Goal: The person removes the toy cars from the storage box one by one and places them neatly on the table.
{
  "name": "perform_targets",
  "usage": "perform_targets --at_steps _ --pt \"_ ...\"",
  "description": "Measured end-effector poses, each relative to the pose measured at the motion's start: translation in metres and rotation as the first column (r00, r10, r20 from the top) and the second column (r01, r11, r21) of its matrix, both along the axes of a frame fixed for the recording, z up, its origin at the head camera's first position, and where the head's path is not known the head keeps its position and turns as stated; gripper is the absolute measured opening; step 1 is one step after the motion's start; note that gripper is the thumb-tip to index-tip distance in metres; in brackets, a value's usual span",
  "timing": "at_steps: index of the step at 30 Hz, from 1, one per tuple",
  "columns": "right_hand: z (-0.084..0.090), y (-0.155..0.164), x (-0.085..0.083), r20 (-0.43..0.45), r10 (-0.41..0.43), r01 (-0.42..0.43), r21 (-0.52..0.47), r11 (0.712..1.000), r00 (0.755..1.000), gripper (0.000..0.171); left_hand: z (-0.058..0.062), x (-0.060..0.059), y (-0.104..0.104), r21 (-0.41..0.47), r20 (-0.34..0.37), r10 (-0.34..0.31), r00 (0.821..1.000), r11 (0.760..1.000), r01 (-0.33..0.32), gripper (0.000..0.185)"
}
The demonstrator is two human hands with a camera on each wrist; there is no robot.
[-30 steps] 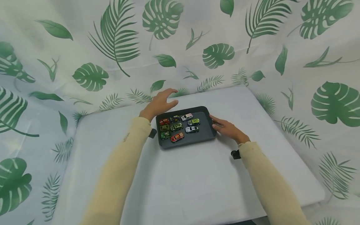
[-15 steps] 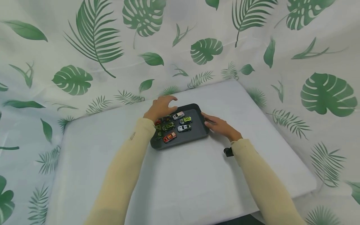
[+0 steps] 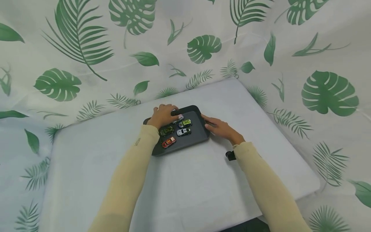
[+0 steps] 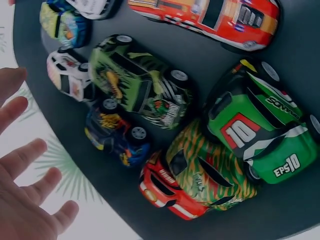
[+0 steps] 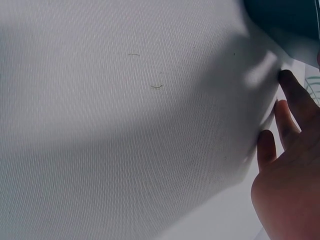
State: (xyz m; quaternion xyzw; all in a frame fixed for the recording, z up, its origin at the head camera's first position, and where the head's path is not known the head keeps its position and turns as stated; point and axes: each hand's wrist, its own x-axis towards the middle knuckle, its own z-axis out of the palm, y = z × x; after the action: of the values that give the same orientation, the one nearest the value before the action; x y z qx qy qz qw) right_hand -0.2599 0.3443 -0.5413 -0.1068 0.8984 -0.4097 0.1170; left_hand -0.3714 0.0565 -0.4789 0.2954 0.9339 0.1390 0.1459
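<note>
A dark grey tray (image 3: 195, 133) lies on the white-covered table, carrying several toy cars. My left hand (image 3: 163, 116) hovers over its far left part, thumb near a pinkish-white toy car (image 3: 179, 118). Its fingers (image 4: 27, 155) look spread and apart from the cars in the left wrist view. There, a green toy car (image 4: 270, 125) marked 10 and a red-orange toy car (image 4: 210, 20) show up close. In the head view the left hand hides several cars. My right hand (image 3: 222, 130) touches the tray's right rim with extended fingers; the right wrist view shows only a tray corner (image 5: 285, 20).
A white cloth (image 3: 188, 187) covers the table, with its right edge (image 3: 278, 129) beyond my right arm. Behind hangs a leaf-printed curtain (image 3: 162, 77). A small black wrist camera (image 3: 230, 156) sits at my right cuff.
My left hand has come down from beyond the tray's far left corner to over the cars, covering several of them. The right hand stays at the rim. The head view has shifted.
</note>
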Motion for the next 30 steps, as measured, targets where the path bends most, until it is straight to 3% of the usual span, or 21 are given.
perform_targets --at_steps 13,21,30 --pt "0.006 -0.002 0.0 0.019 -0.03 0.03 0.027 0.999 0.999 0.058 -0.012 -0.003 0.01 -0.082 -0.061 0.029 0.998 0.996 -0.034 0.038" --pt "0.004 -0.001 0.003 0.002 -0.031 0.031 0.019 0.999 1.0 0.058 -0.022 -0.002 0.016 -0.095 -0.049 0.035 0.998 0.995 -0.04 0.039" --pt "-0.001 0.001 0.002 -0.001 -0.021 0.021 0.004 1.0 1.0 0.057 -0.043 -0.008 0.022 -0.139 -0.093 0.037 0.995 0.989 -0.049 0.04"
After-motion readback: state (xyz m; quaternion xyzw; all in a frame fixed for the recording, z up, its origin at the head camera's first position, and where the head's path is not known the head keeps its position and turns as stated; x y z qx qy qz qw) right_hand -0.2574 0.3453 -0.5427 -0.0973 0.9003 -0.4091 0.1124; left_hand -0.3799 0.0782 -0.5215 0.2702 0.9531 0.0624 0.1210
